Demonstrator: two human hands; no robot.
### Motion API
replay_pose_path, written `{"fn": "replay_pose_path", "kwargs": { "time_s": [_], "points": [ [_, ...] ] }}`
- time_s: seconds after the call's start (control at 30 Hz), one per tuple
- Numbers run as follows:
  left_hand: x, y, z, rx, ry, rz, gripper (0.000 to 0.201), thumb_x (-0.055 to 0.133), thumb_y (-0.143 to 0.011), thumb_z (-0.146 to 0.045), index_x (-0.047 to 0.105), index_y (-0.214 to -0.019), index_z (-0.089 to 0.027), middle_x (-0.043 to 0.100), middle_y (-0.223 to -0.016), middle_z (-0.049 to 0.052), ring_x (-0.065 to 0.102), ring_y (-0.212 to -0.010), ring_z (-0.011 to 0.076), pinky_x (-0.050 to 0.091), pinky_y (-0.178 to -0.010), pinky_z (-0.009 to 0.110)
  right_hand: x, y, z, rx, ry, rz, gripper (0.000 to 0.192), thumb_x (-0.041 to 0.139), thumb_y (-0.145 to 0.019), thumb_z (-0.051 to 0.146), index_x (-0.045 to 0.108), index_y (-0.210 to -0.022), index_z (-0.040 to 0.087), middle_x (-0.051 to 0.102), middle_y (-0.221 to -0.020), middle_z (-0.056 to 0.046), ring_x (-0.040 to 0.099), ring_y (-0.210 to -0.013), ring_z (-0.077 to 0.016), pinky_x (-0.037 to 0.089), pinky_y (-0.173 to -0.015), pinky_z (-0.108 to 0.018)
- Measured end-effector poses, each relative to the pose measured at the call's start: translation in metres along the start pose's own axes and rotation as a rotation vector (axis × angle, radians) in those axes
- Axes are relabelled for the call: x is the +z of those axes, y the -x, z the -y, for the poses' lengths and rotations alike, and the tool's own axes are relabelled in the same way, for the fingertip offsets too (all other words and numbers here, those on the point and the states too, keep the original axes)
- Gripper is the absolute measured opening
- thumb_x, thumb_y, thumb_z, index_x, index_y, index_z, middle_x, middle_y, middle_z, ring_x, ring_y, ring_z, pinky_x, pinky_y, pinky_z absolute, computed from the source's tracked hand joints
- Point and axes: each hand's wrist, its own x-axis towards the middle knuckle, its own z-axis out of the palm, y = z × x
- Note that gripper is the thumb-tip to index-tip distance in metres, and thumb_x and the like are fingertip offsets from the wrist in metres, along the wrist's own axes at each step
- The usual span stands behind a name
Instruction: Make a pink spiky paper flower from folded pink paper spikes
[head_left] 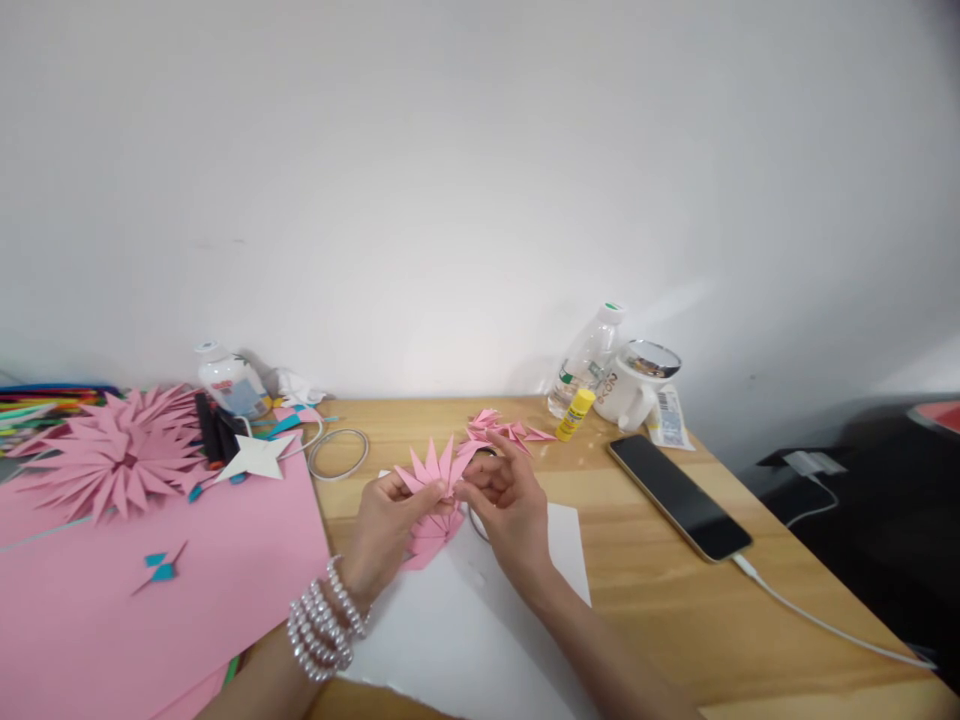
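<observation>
Head view. My left hand [390,515] pinches one pink, spiked fan of folded paper [433,466] above one white rectangular sheet of paper [480,630]; my right hand [511,505] has its thumb at the fan's right edge, though I cannot tell whether it grips. The upper spikes point toward the wall [480,200]; my fingers obscure the long axis. One yellow cylindrical glue stick [576,415] stands beyond. Bare wooden desk [626,560] separates the sheet's right edge from one black-screened phone [679,497].
</observation>
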Motion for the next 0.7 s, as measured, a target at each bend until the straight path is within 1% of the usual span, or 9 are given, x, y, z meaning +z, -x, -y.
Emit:
{"fn": "replay_pose_path", "kwargs": {
  "time_s": [0.1,0.27,0.43,0.5,0.57,0.63,0.7],
  "points": [
    [0.000,-0.001,0.001,0.011,-0.018,0.024,0.017,0.073,-0.060,-0.026,0.067,-0.065,-0.011,0.071,-0.065,0.007,0.064,-0.060,0.0157,0.051,-0.058,0.024,-0.001,0.000,-0.003,-0.031,0.011,-0.010,0.065,0.066,-0.067,0.013,0.036,-0.123,0.027,0.059,-0.082,0.002,0.060,-0.061,-0.0106,0.053,-0.058,-0.026],
    [0.000,0.001,0.000,0.007,-0.050,0.037,0.016,0.073,-0.060,-0.026,0.067,-0.063,-0.011,0.070,-0.062,0.006,0.063,-0.056,0.0142,0.050,-0.055,0.021,-0.004,-0.002,-0.006,-0.041,0.072,0.007,0.069,0.067,-0.066,0.014,0.035,-0.126,0.024,0.062,-0.070,0.003,0.062,-0.062,-0.0127,0.054,-0.058,-0.025],
    [-0.001,0.000,0.001,-0.017,-0.023,0.107,0.014,0.071,-0.062,-0.025,0.068,-0.062,-0.011,0.069,-0.058,0.005,0.061,-0.055,0.0132,0.048,-0.054,0.021,-0.009,-0.006,-0.008,-0.040,0.090,0.101,0.067,0.068,-0.066,0.014,0.037,-0.125,0.023,0.062,-0.067,0.003,0.061,-0.061,-0.0129,0.054,-0.060,-0.027],
    [-0.002,-0.001,0.002,-0.027,-0.028,0.125,0.014,0.071,-0.062,-0.025,0.067,-0.061,-0.011,0.068,-0.058,0.005,0.061,-0.054,0.0137,0.048,-0.055,0.022,-0.011,-0.007,-0.010,-0.039,0.091,0.139,0.066,0.068,-0.065,0.015,0.038,-0.124,0.022,0.061,-0.065,0.003,0.060,-0.060,-0.0130,0.054,-0.060,-0.028],
    [-0.003,-0.001,0.002,-0.019,-0.073,0.108,0.014,0.071,-0.062,-0.025,0.067,-0.060,-0.011,0.068,-0.058,0.006,0.061,-0.054,0.0143,0.047,-0.054,0.023,-0.011,-0.007,-0.011,-0.033,0.106,0.157,0.065,0.068,-0.065,0.015,0.039,-0.123,0.022,0.057,-0.064,0.004,0.060,-0.059,-0.0128,0.054,-0.059,-0.027],
    [-0.004,-0.001,0.001,-0.001,-0.129,0.090,0.015,0.070,-0.063,-0.026,0.068,-0.062,-0.010,0.069,-0.061,0.007,0.061,-0.055,0.0155,0.047,-0.053,0.024,-0.010,-0.007,-0.012,-0.017,0.109,0.142,0.063,0.068,-0.065,0.017,0.040,-0.121,0.023,0.053,-0.066,0.004,0.060,-0.059,-0.0122,0.055,-0.059,-0.026],
    [-0.004,-0.001,-0.001,0.024,-0.157,0.105,0.017,0.068,-0.065,-0.027,0.068,-0.067,-0.010,0.070,-0.066,0.008,0.062,-0.060,0.0169,0.047,-0.056,0.025,-0.009,-0.008,-0.013,0.010,0.072,0.107,0.066,0.070,-0.063,0.017,0.039,-0.121,0.026,0.050,-0.071,0.005,0.060,-0.059,-0.0112,0.055,-0.056,-0.024]
  ]
}}
